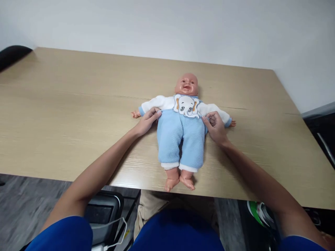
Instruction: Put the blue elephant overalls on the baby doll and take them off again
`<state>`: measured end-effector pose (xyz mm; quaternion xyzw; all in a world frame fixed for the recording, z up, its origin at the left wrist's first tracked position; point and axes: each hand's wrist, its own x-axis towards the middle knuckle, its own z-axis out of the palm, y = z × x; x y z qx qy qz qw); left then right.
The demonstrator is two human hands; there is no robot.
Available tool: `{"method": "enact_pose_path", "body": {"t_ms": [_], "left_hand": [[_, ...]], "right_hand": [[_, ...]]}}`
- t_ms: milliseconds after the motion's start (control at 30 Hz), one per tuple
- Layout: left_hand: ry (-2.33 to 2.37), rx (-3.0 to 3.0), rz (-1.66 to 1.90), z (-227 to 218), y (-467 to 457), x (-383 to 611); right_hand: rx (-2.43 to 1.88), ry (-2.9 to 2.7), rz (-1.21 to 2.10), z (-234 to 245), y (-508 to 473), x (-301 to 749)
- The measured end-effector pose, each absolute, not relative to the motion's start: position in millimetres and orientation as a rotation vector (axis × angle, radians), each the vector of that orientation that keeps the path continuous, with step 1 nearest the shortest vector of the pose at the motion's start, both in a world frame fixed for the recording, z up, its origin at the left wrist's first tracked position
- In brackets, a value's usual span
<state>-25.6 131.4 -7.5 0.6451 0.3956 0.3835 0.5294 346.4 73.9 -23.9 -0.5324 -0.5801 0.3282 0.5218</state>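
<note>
A baby doll [186, 84] lies on its back on the wooden table, head toward the wall and bare feet near the front edge. It is dressed in light blue fleece trousers [170, 139] and a white top [162, 102] with blue cuffs. An elephant patch [186, 105] covers the chest. My left hand [148, 120] pinches the trousers' waist at the left side. On the other side, my right hand [216, 126] pinches the waist edge, with its fingers curled. Both of the doll's arms stretch outward past my hands.
The table [78, 115] meets a white wall [167, 28] at the back. Below its front edge, a black device with a white cable [123, 232] stands at left. Dark objects sit beyond the right edge, and a black chair part [15, 55] at far left.
</note>
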Motion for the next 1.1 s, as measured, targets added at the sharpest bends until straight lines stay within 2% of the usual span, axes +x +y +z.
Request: {"method": "enact_pose_path", "body": {"t_ms": [133,267,333,433,600,767,900,1100], "left_hand": [[0.965,1.626,0.978,-14.6,135.1,-19.8],[1.203,1.796,1.277,-15.4,128.0,-12.2],[1.295,1.876,1.417,-6.6,122.4,-5.5],[1.217,2.038,1.445,17.6,120.9,14.1],[0.870,2.400,1.105,52.3,150.7,79.2],[0.513,2.618,0.764,43.8,187.8,152.0],[0.610,2.672,0.528,33.5,192.2,171.7],[0.688,2.599,0.689,32.3,184.8,153.0]], "right_hand": [[-1.389,-1.558,0.489,-21.4,67.8,356.9],[-1.419,-1.751,-0.001,-15.8,65.5,384.8],[-1.403,-1.818,-0.117,-14.4,66.2,403.4],[-1.441,-1.926,-0.098,-13.1,67.8,429.1],[-1.519,-2.008,0.010,-7.0,67.7,448.7],[-1.469,-1.923,-0.101,2.4,56.6,440.6],[-1.458,-1.787,-0.050,4.2,48.2,429.8],[-1.329,-1.703,0.324,-5.5,61.0,447.5]]}}
